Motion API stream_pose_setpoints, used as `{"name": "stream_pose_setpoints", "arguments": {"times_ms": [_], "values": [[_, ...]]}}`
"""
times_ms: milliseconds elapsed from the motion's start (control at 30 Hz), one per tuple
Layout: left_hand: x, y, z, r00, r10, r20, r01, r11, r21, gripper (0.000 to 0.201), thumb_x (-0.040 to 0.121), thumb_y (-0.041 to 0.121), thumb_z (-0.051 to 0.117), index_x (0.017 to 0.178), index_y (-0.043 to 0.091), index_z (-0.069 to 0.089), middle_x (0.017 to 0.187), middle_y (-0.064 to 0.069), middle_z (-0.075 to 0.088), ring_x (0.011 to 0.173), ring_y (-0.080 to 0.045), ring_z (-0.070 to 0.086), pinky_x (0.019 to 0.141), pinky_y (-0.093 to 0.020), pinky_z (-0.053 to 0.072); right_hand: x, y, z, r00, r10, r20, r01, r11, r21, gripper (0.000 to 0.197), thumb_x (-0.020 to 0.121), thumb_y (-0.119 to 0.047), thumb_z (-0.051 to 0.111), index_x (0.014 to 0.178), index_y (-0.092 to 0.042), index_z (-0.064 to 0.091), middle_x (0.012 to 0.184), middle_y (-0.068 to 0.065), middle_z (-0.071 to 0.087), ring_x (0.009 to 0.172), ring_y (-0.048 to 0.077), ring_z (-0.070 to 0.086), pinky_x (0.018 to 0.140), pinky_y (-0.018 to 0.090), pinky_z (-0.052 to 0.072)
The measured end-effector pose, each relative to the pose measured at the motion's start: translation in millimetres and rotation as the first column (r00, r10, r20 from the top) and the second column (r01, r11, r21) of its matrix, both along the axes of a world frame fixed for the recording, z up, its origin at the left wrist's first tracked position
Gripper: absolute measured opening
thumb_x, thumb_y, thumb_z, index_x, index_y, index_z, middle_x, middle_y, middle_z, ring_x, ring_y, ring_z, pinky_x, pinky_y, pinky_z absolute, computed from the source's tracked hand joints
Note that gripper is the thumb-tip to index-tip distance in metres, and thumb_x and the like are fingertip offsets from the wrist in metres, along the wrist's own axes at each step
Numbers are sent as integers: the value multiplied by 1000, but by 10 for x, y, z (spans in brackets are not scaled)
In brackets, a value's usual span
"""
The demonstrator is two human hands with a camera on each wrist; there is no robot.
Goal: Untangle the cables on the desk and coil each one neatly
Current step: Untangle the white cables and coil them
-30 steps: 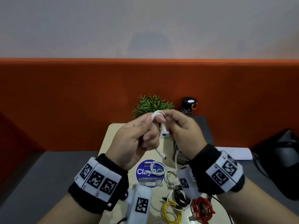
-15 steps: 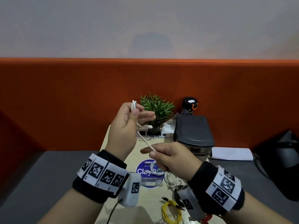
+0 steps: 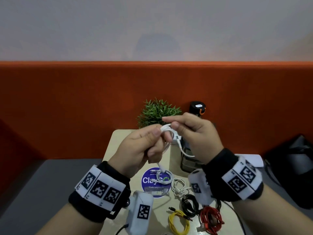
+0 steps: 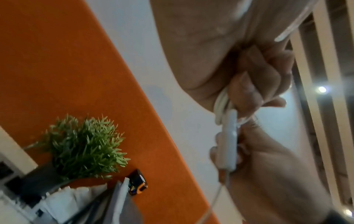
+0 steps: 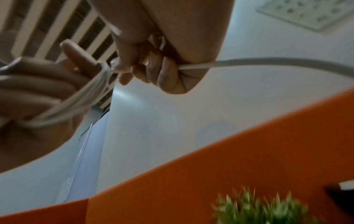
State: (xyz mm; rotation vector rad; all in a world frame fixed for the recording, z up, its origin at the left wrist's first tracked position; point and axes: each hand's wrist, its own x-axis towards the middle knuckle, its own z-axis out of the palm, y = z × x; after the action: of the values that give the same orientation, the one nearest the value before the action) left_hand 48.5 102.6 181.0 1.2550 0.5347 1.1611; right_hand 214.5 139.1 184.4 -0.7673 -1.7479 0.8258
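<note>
My left hand [image 3: 145, 143] holds a small coil of thin white cable [image 3: 166, 131] wound round its curled fingers, raised above the desk. My right hand [image 3: 191, 133] pinches the same white cable [image 5: 201, 66] right beside the coil, index finger stretched out, and a slack loop hangs from its palm. The left wrist view shows the white cable [image 4: 229, 136] and its plug pressed between both hands. A loose plug end [image 3: 160, 167] dangles under the left hand. On the desk [image 3: 115, 145] below lie coiled white cables [image 3: 163, 178], a yellow one [image 3: 178, 223], a black one [image 3: 189, 204] and a red one [image 3: 210, 219].
A small green plant [image 3: 159, 112] and a black can [image 3: 197, 108] stand at the back against the orange partition [image 3: 67, 107]. A dark box [image 3: 188, 160] sits behind my right hand. A round blue sticker [image 3: 150, 182] marks the desk. A black bag [image 3: 294, 167] lies at the right.
My right hand rose from low in front back up to the left hand, carrying the cable's slack to the coil. The left hand dropped slightly and turned its coil toward the right hand.
</note>
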Motion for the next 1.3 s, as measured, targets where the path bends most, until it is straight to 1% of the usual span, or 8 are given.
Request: {"name": "stream_pose_setpoints", "arguments": {"times_ms": [133, 300, 467, 567, 667, 900, 1167, 1300], "values": [[9, 47, 14, 971, 117, 209, -112, 993, -36, 26, 98, 21, 35, 88, 2, 49, 50, 1, 40, 38, -10, 32, 43, -23, 32, -167, 9, -410, 997, 55, -63, -73, 938, -340, 41, 94, -8, 55, 94, -46, 71, 63, -9, 55, 59, 7, 43, 56, 20, 38], [-63, 101, -43, 907, 386, 166, -379, 922, -75, 29, 89, 31, 37, 93, 6, 51, 73, -6, 68, 62, -19, 65, 62, -27, 53, -187, -163, -615, 959, 222, 178, -109, 864, -491, 26, 97, -20, 52, 108, -35, 69, 50, -8, 40, 48, 6, 33, 52, 23, 31], [-49, 76, -125, 846, 528, -73, -517, 846, 131, 33, 92, 34, 36, 100, 6, 53, 89, -10, 74, 85, -23, 71, 76, -28, 56, -138, -268, -488, 888, 269, 374, -100, 905, -414, 26, 95, -26, 54, 118, -29, 65, 57, -10, 49, 53, 3, 41, 57, 21, 37], [-87, 96, -167, 659, 636, -402, -467, 765, 443, 29, 96, 34, 35, 101, 15, 56, 78, 1, 72, 73, -7, 68, 68, -17, 50, -48, -295, -286, 861, 220, 459, -125, 966, -228, 12, 92, -28, 60, 97, -29, 70, 67, -15, 61, 63, 4, 55, 61, 23, 46], [-130, 105, -214, 528, 607, -594, -306, 788, 533, 30, 96, 40, 35, 89, 23, 59, 57, 6, 58, 53, -6, 55, 55, -28, 44, 62, -261, -45, 891, 60, 451, -72, 997, 11, 9, 89, -34, 61, 81, -37, 62, 65, -24, 57, 61, 0, 52, 54, 12, 37], [-41, -42, -173, 884, 192, -426, -153, 981, 123, 47, 91, 46, 35, 82, 9, 62, 51, 7, 36, 48, -9, 34, 54, -32, 43, 162, -24, 103, 936, -54, 348, 19, 994, 104, 18, 91, -22, 46, 91, -17, 63, 86, -5, 63, 82, 9, 57, 68, 23, 46], [-23, -58, -107, 985, 119, -125, -121, 993, -11, 37, 89, 35, 43, 73, 4, 53, 44, 2, 28, 38, -15, 34, 46, -24, 35, 17, 70, -71, 867, -303, 396, 197, 938, 287, 16, 87, -22, 62, 94, -18, 75, 80, -2, 50, 78, 16, 50, 65, 25, 40], [-4, -49, -67, 994, 105, -19, -106, 993, -53, 35, 91, 32, 42, 70, 6, 52, 47, 0, 25, 39, -12, 29, 46, -24, 35, -68, -28, -82, 934, -131, 333, 139, 990, 0, 19, 88, -6, 62, 97, -16, 75, 76, -9, 65, 71, 3, 59, 65, 14, 42]]}}
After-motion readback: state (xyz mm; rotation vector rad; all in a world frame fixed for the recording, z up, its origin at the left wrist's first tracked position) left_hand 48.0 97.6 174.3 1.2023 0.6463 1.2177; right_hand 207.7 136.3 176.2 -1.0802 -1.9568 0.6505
